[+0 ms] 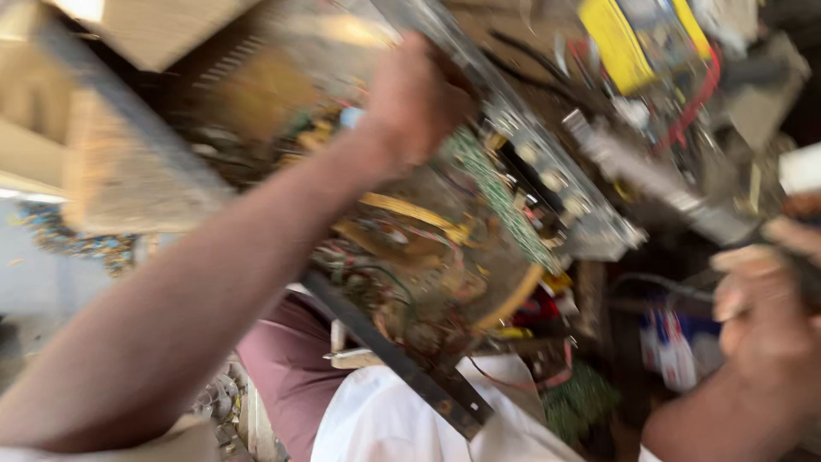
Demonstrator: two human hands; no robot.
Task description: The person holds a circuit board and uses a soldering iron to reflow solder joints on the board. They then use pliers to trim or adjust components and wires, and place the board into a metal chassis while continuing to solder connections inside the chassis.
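While the left hand grips the rim of an opened electronics chassis, tilting it so its circuit boards show, the right hand curls around a dark tool handle.

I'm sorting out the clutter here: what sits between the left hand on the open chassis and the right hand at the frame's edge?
In the head view, between the left hand and right hand lie the chassis's green circuit board, its metal rail and a grey cylindrical tool.

Left arm: bare, extended from the lower left up toward centre top. Left hand: fingers curled shut in a grip, knuckles facing the camera. Right forearm: enters at the lower right corner. Right hand: at the right edge, fingers bent closed, blurred.
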